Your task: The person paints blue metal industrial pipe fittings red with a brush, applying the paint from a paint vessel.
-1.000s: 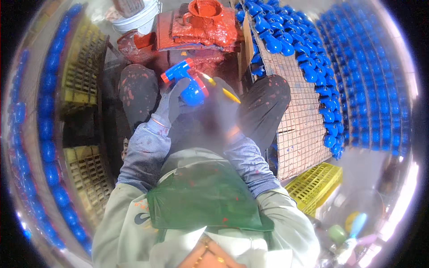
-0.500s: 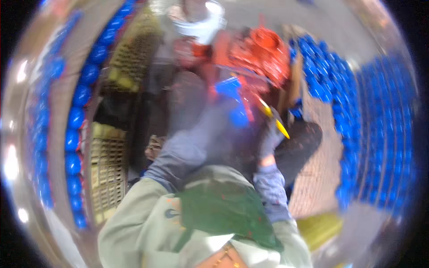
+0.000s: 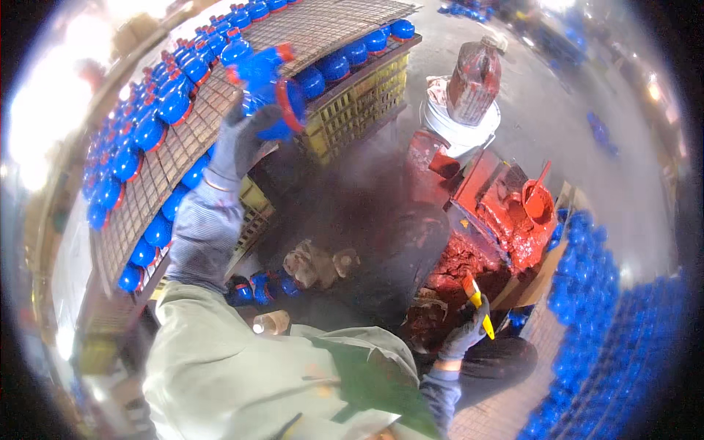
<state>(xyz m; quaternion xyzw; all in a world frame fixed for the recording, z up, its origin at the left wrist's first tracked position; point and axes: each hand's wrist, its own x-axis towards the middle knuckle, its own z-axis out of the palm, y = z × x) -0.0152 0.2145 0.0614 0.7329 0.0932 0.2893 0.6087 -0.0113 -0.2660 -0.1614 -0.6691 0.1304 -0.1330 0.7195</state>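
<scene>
My left hand (image 3: 246, 143), in a grey glove, is stretched out to the upper left. Its fingers are closed around a glossy blue piece with red rims (image 3: 258, 81), slightly blurred, held over a wire-mesh rack (image 3: 198, 110). Similar rounded blue pieces with red edges (image 3: 150, 136) stand in rows on this rack. At the lower right, my gloved right hand (image 3: 467, 337) grips a paintbrush (image 3: 485, 323) with a yellow handle. The brush's red-coated bristles point up toward a trough of thick red paint (image 3: 469, 260).
A red cup with a handle (image 3: 539, 203) rests in the paint. Behind stands a white bucket (image 3: 480, 139) with a stained plastic bottle (image 3: 475, 81) on it. Yellow crates (image 3: 359, 92) hold up the left rack. Many blue pieces (image 3: 587, 293) cover a mesh at right.
My left hand has swung from the middle out to the upper left, carrying the blue piece over the rack. The view has turned left. My right hand still holds the paintbrush.
</scene>
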